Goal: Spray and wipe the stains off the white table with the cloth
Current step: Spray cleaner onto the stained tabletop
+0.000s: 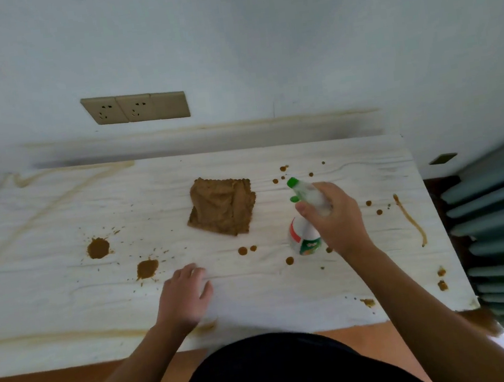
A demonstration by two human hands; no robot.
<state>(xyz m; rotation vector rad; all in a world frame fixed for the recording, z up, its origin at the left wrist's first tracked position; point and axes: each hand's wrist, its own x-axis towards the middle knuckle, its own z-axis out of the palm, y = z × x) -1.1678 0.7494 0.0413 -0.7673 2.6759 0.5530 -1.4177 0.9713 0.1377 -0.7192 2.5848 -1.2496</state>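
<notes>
Right of centre, the right hand (335, 216) grips the green-nozzled white plastic spray bottle (304, 238), tilted, likely aiming at the brown stains (98, 248). The left hand (184, 296) rests relaxed and empty on the white desk (69, 306). The folded brown cloth (222, 206) waits mid-frame.

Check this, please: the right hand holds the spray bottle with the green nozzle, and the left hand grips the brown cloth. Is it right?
One part is wrong. The right hand does hold the spray bottle, but the left hand grips nothing; it is low over the white table, and the brown cloth lies apart from it, farther back. The head view shows this.
</notes>
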